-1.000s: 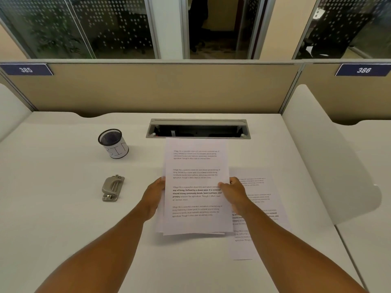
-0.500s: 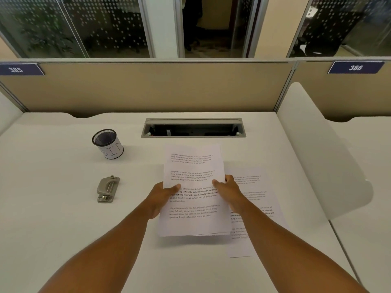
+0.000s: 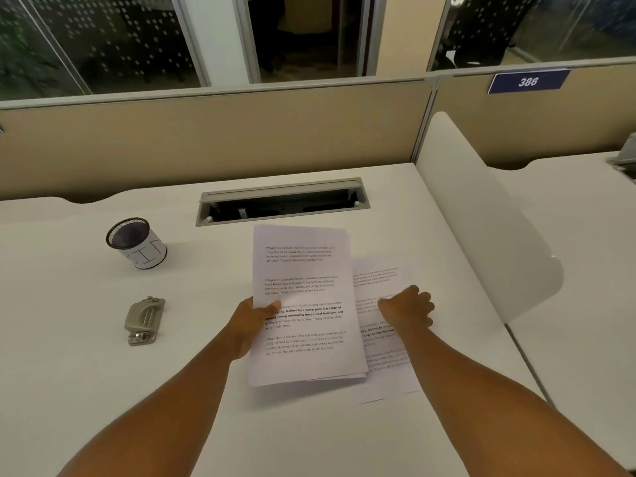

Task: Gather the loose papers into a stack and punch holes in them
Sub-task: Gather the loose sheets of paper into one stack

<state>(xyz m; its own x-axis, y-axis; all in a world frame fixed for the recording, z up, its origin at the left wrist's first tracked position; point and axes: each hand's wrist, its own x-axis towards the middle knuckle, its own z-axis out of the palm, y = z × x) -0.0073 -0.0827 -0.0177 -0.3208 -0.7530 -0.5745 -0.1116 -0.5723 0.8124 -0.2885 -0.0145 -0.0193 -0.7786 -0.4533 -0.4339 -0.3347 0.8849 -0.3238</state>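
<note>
Papers in left hand; "386" sign behind

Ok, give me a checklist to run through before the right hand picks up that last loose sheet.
1. Stack secured: ok, the left hand grips its left edge, thumb on top.
2. Stack edges squared: not ok, lower sheets stick out at the bottom right corner.
3. Right hand on the loose sheet: ok, it rests on the sheet's upper half; whether it grips yet, cannot tell.
4. Loose sheet free to lift: not ok, its left edge lies under the stack.
5. Hole punch within reach: ok, it lies on the desk left of the left hand, untouched.
6. Other stray sheets: ok, none visible.
</note>
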